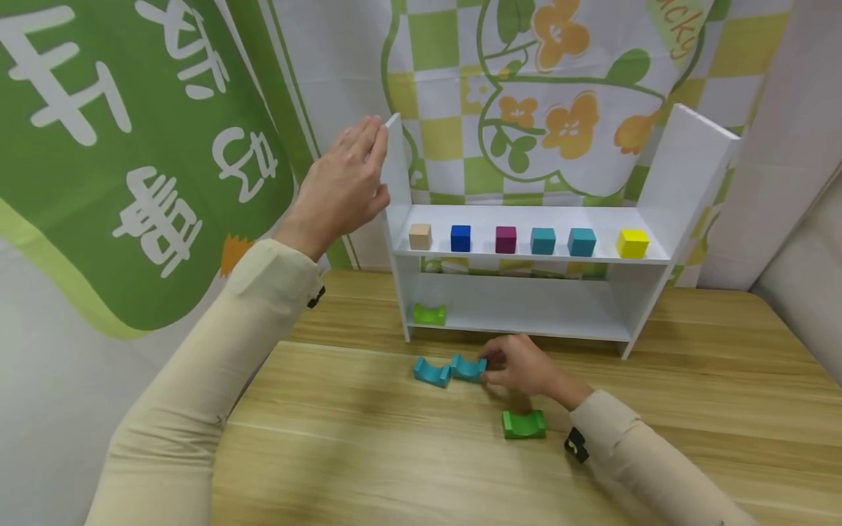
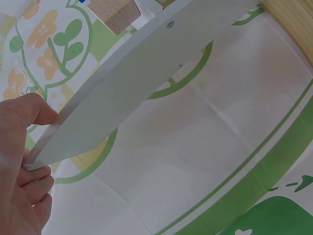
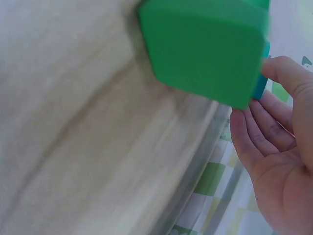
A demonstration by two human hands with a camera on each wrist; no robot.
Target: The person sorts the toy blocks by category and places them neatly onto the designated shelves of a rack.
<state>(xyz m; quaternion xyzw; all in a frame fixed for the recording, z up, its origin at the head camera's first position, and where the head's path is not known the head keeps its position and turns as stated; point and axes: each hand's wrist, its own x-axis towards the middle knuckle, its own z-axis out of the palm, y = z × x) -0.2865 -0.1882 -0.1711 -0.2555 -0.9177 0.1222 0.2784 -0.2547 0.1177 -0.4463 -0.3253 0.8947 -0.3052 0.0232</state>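
Observation:
My left hand (image 1: 349, 179) holds the upper front edge of the left side panel of a white two-tier shelf (image 1: 526, 303). In the left wrist view, the thumb lies on one side of that panel (image 2: 112, 93) and the fingers on the other. My right hand (image 1: 526, 369) pinches the right end of a blue curved block (image 1: 468, 368) on the table. Against its left end sits a second blue curved block (image 1: 431, 372). A green curved block (image 1: 524, 424) lies nearer me, and in the right wrist view it partly hides the pinched block.
On the upper board stand a wooden cube (image 1: 420, 237), a dark blue cube (image 1: 460, 238), a purple cube (image 1: 506, 239), two teal cubes (image 1: 543, 241) and a yellow cube (image 1: 632, 244). A light green curved block (image 1: 430, 315) rests at the lower board's left. Behind hangs a patterned cloth (image 1: 447, 139).

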